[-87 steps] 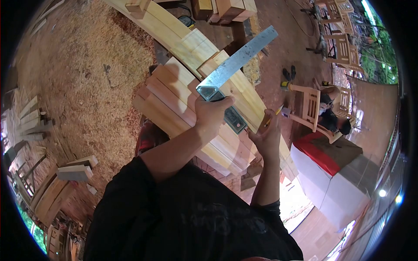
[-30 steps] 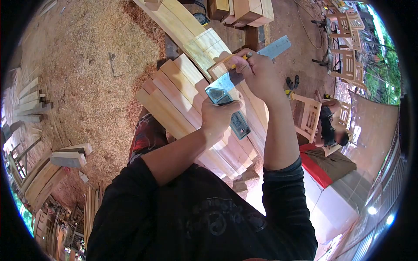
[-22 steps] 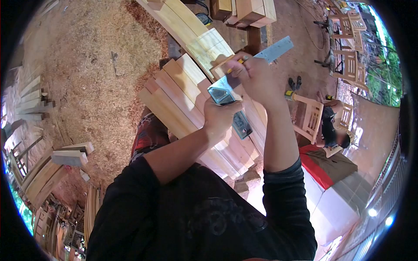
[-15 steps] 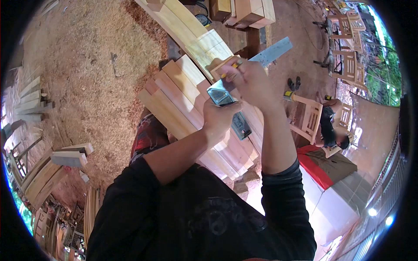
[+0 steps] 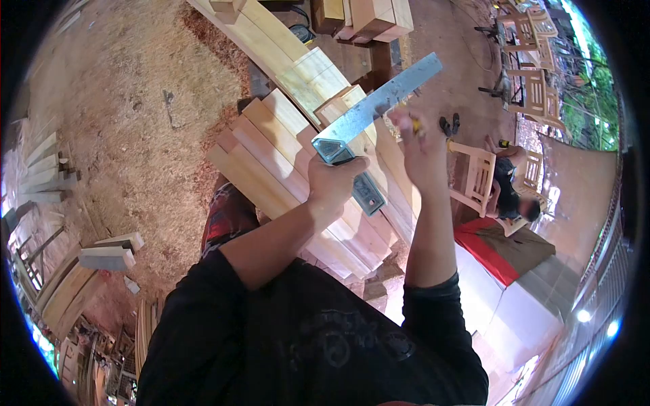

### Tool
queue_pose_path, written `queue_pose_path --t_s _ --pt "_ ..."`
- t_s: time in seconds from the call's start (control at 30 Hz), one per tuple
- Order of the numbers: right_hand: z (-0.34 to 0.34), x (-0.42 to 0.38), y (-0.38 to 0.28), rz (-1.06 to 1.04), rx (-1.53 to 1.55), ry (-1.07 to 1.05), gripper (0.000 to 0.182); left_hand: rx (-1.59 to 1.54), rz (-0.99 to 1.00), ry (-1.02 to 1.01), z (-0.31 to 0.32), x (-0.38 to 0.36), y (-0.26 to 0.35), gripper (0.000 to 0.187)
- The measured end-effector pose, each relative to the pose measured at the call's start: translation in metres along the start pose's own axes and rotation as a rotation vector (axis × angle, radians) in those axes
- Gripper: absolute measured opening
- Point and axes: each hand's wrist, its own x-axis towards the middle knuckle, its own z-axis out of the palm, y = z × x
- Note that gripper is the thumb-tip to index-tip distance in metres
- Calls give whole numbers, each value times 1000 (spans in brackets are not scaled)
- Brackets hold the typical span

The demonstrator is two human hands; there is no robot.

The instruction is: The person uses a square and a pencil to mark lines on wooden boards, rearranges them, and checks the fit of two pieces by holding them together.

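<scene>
Two bare hands are above the wooden boards. The left hand has its thumb and fingers clamped on the handle of a try square, whose steel blade slants out across a short wooden block and past the boards. Just beside the blade, the right hand has its fingers closed on what appears to be a yellow pencil; motion blur hides their exact placement. Well apart, a person sits among slatted wooden chairs.
</scene>
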Motion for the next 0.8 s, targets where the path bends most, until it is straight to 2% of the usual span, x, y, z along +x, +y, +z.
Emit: queue_pose_path --t_s 0.1,0.2,0.3,0.37,0.43,0.6,0.73,0.8 --pt "7 -38 11 -129 -281 52 57 1 28 15 3 0 2 18" --pt "11 -57 18 -184 -227 -31 95 24 61 10 0 -1 5 14" --pt "12 -59 22 -157 -210 -60 114 41 93 -15 1 -4 5 15" --pt "15 -58 44 -195 -131 -43 114 55 74 -9 3 -5 11 16" --pt "18 -57 53 -212 -79 -33 115 81 2 19 3 -6 16 25" --pt "18 -57 53 -207 -87 -29 112 53 38 -40 -3 -3 12 24" --pt "15 -59 55 -177 -112 -31 104 -20 110 -78 0 -3 14 13" --pt "12 -59 52 -166 -103 -44 97 2 103 -81 -2 -2 16 14"
